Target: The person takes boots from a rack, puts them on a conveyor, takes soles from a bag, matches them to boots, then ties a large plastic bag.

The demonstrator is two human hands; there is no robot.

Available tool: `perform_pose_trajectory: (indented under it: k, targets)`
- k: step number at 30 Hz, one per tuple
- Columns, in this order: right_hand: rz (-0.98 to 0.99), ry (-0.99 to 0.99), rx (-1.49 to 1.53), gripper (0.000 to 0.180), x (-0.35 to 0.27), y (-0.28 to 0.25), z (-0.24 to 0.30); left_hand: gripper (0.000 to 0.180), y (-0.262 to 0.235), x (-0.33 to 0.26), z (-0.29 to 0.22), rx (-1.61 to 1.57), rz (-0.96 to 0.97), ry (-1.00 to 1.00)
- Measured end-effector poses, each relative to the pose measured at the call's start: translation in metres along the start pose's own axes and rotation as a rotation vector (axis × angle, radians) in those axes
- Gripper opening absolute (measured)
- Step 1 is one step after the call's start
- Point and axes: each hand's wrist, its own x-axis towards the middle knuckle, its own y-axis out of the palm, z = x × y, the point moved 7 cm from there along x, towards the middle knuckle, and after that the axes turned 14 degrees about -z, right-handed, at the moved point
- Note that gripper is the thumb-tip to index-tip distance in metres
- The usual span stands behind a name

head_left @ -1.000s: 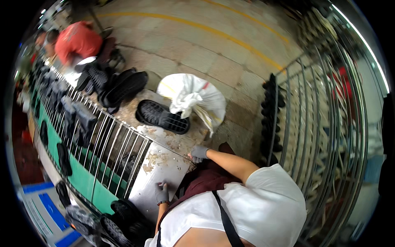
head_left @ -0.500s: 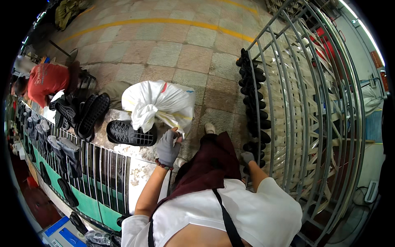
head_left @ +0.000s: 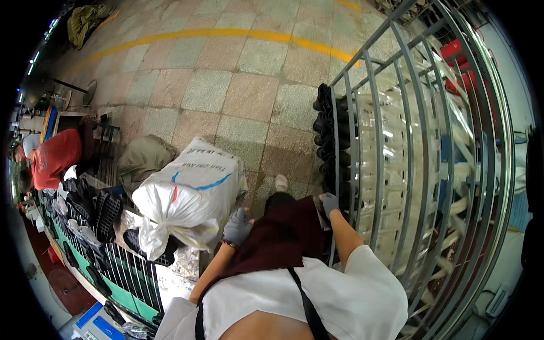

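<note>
My left hand (head_left: 238,226), in a grey fingerless glove, is beside a tied white woven sack (head_left: 190,184). Its fingers are loosely bent and apart, with nothing seen in them. My right hand (head_left: 328,205), gloved alike, is closed at the near upright of a tall metal rack (head_left: 374,147); part of its grip is hidden. Black shoes (head_left: 324,133) line the rack's left side, several one behind another. Under the neck of the sack lies a black shoe sole (head_left: 133,239), mostly covered, on the worn bench (head_left: 187,263). More black soles (head_left: 107,212) lean together farther left.
A person in a red shirt (head_left: 56,158) sits at the far left. Below the bench runs a barred conveyor (head_left: 136,269) with soles and green panels. An olive cloth bundle (head_left: 144,158) lies behind the sack. A yellow line (head_left: 226,33) crosses the tiled floor.
My view has shifted forward, so the sack and bench sit lower and farther left. My right hand shows higher and farther left, still at the rack. My left hand now lies to the sack's right.
</note>
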Motion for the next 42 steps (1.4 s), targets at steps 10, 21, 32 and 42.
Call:
perform_pose_trajectory:
  k: [10, 21, 32, 42]
  targets:
    - [0.042, 0.013, 0.005, 0.013, 0.104, 0.033, 0.124, 0.039, 0.061, 0.097, -0.048, 0.035, 0.296, -0.144]
    - [-0.169, -0.003, -0.092, 0.015, 0.155, 0.06, 0.234, 0.032, 0.05, 0.251, -0.066, 0.07, 0.227, -0.163]
    - [-0.506, -0.242, -0.5, 0.038, 0.369, 0.088, 0.381, 0.032, 0.109, 0.27, -0.047, 0.11, 0.392, -0.441]
    - [-0.2, 0.018, -1.024, 0.039, 0.457, 0.118, 0.41, 0.033, 0.145, 0.279, -0.043, 0.114, 0.511, -0.579]
